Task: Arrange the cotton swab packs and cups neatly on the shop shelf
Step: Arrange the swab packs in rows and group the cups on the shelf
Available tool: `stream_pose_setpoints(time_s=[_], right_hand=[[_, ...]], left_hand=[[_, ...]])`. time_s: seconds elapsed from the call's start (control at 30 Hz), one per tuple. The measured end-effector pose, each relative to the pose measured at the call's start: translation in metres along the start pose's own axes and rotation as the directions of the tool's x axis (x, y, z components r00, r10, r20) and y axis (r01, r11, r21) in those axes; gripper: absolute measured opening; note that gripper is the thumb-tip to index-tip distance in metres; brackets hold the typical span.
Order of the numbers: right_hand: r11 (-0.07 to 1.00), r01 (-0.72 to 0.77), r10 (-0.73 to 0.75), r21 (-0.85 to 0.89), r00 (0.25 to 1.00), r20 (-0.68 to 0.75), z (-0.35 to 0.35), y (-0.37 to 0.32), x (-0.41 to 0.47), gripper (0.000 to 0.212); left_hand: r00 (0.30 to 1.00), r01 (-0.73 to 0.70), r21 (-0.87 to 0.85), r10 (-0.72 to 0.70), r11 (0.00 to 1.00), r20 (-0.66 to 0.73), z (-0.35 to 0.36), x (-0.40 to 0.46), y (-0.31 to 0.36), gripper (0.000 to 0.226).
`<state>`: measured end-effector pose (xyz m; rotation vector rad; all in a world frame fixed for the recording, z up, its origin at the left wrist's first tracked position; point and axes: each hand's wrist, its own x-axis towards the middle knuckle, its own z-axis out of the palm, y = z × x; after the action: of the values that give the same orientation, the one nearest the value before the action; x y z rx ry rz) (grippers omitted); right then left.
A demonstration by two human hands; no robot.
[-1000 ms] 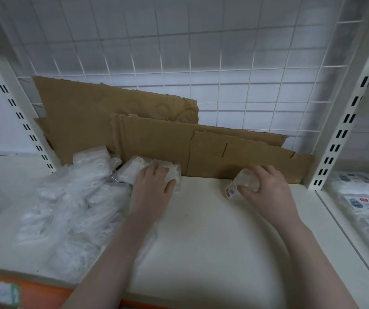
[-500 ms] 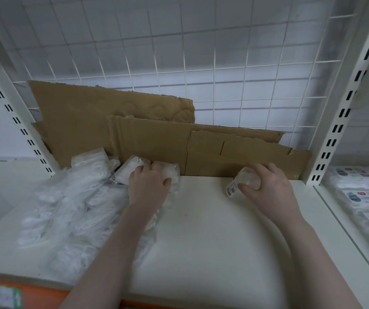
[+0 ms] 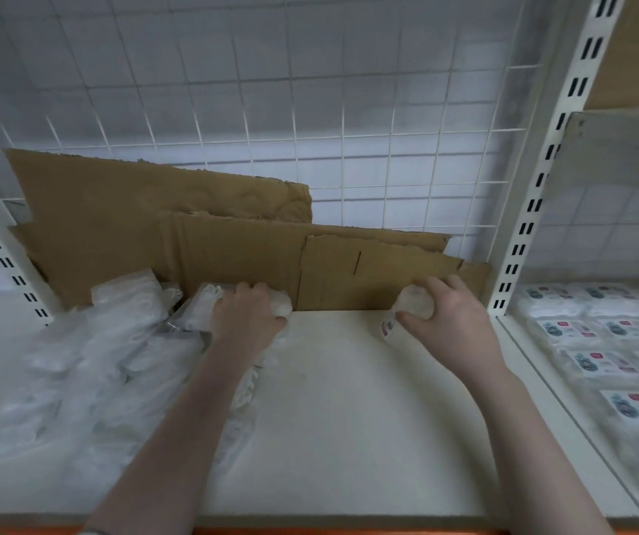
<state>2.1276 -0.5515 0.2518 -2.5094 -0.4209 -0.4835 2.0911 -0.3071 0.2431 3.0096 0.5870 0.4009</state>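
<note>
A heap of clear cotton swab packs (image 3: 90,364) covers the left part of the white shelf (image 3: 333,418). My left hand (image 3: 244,322) grips one swab pack (image 3: 202,307) at the heap's right end, close to the cardboard at the back. My right hand (image 3: 453,322) curls round a small clear cup of swabs (image 3: 410,307) with a label on its lower end. The cup lies tilted on the shelf near the back right corner, against the cardboard.
Torn brown cardboard sheets (image 3: 194,241) lean on the white wire grid (image 3: 310,110) at the back. A slotted white upright (image 3: 534,195) bounds the shelf on the right. Beyond it, labelled packs (image 3: 599,341) lie in rows on the neighbouring shelf.
Both hands have moved a little toward the back of the shelf, carrying the swab pack and the cup closer to the cardboard. The camera has tilted slightly.
</note>
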Motion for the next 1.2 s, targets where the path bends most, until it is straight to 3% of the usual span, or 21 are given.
stream_pose_setpoints(time_s=[0.3, 0.63, 0.83, 1.2], right_hand=[[0.993, -0.101, 0.091, -0.061, 0.985, -0.146, -0.045, 0.010, -0.040, 0.052], [0.987, -0.159, 0.149, -0.023, 0.958, -0.245, -0.108, 0.068, -0.082, 0.050], [0.975, -0.218, 0.194, -0.051, 0.935, -0.298, -0.167, 0.150, -0.114, 0.049], [0.966, -0.250, 0.226, -0.072, 0.943, -0.243, -0.280, 0.295, -0.162, 0.051]], left_hand=[[0.970, -0.240, -0.241, 0.224, 0.940, -0.093, -0.011, -0.026, 0.023, 0.047], [0.917, -0.397, -0.254, 0.394, 0.882, -0.064, -0.020, -0.088, 0.093, 0.053], [0.892, -0.446, -0.270, 0.448, 0.853, -0.059, -0.028, -0.131, 0.181, 0.057], [0.832, -0.532, -0.315, 0.555, 0.786, -0.017, -0.026, -0.206, 0.369, 0.061]])
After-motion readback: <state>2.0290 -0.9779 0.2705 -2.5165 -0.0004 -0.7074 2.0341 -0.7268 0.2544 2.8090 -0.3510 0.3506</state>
